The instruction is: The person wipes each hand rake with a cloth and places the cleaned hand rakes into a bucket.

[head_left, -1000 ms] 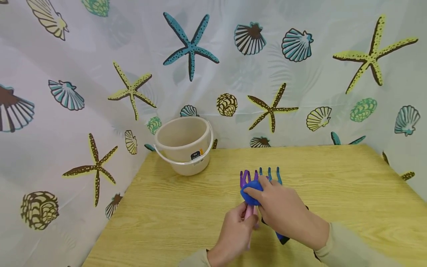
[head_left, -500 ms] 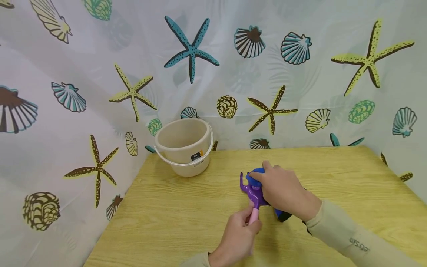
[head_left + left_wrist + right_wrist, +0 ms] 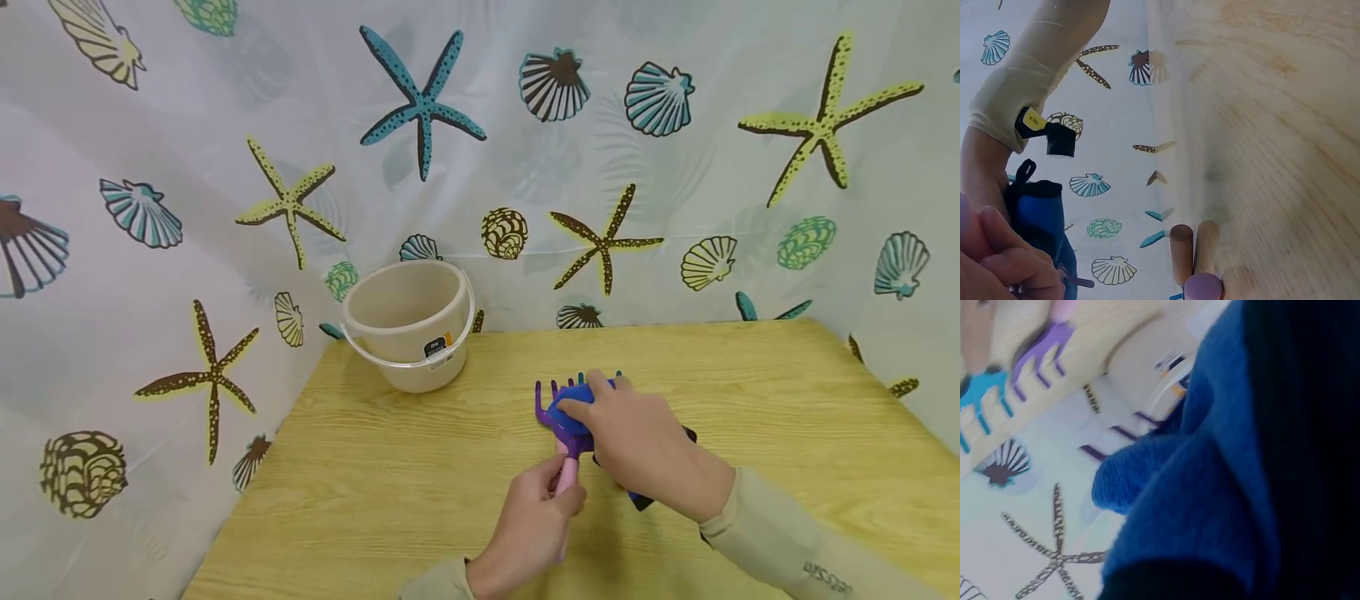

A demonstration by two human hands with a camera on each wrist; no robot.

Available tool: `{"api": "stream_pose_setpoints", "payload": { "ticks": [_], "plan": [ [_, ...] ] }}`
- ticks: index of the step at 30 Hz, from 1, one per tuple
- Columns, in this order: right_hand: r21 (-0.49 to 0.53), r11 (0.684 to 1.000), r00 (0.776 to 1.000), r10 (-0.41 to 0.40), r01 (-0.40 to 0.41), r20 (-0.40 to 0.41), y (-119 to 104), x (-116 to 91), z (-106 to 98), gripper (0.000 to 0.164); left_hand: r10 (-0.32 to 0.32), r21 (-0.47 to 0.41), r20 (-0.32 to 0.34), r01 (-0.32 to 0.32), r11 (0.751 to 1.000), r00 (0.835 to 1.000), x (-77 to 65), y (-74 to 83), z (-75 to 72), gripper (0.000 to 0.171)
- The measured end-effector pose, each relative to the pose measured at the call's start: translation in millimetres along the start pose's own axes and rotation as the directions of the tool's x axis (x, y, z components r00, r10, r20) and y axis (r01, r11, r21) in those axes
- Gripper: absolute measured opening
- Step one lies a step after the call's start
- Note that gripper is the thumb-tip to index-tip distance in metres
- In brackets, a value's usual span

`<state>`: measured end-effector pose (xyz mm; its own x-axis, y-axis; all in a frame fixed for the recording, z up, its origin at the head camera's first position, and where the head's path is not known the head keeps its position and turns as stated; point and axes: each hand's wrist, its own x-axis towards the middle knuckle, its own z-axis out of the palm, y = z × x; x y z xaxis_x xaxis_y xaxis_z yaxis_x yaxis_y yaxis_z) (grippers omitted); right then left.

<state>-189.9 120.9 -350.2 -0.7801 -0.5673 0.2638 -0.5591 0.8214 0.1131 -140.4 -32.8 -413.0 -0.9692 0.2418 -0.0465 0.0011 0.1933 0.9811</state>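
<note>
In the head view my left hand [image 3: 528, 517] grips the pink handle of a small hand rake with a purple head [image 3: 577, 447], held above the table. My right hand [image 3: 645, 442] presses a folded blue cloth [image 3: 573, 408] with black edging against the rake's head. Purple tines stick out past the cloth in the right wrist view, where the blue cloth [image 3: 1166, 500] hides most of the head. Beneath, a second purple hand rake [image 3: 1044, 353] with a pink handle lies on the table beside a teal hand rake [image 3: 988, 390] with a brown handle.
A beige bucket [image 3: 405, 333] with a pale handle stands at the table's back left. White sheeting [image 3: 450, 192] printed with starfish and shells rises behind and along the sides of the wood-grain table [image 3: 360, 483].
The cloth first covered the rake's head, then moved up and right over its tines, and is now slightly lower across the head. The left hand keeps its grip on the handle.
</note>
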Motion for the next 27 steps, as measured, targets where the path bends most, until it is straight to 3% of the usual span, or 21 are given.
{"api": "stream_pose_setpoints", "payload": {
  "ticks": [4, 11, 16, 21, 24, 27],
  "plan": [
    [-0.004, 1.000, 1.000, 0.005, -0.005, -0.004, 1.3, 0.9, 3.2, 0.055, -0.001, -0.013, 0.003, 0.001, 1.000, 1.000, -0.5, 0.8, -0.8, 0.055],
    [0.036, 0.996, 0.997, -0.081, 0.081, 0.002, -10.9, -16.7, -0.8, 0.052, -0.001, 0.000, -0.029, 0.001, 1.000, 1.000, 1.2, -1.1, -6.0, 0.028],
    [-0.016, 0.999, 0.999, -0.035, 0.034, -0.030, -6.8, -16.2, -0.4, 0.052, 0.015, 0.027, -0.022, -0.014, 1.000, 1.000, 2.3, -0.5, -3.9, 0.035],
    [-0.057, 0.996, 0.993, -0.077, 0.072, -0.092, -3.3, -2.6, 3.1, 0.052, 0.031, 0.053, -0.031, -0.030, 0.998, 0.999, 2.9, 0.0, -1.8, 0.037],
    [-0.059, 0.992, 0.991, -0.111, 0.107, -0.073, -3.7, 3.3, 3.2, 0.050, 0.023, 0.039, -0.022, -0.023, 0.999, 0.999, 1.8, 0.0, -0.6, 0.035],
    [-0.045, 0.990, 0.991, -0.135, 0.135, -0.004, -6.4, 2.7, 0.1, 0.047, 0.001, 0.013, -0.021, -0.001, 1.000, 1.000, 1.0, 0.1, -1.2, 0.033]
  ]
}}
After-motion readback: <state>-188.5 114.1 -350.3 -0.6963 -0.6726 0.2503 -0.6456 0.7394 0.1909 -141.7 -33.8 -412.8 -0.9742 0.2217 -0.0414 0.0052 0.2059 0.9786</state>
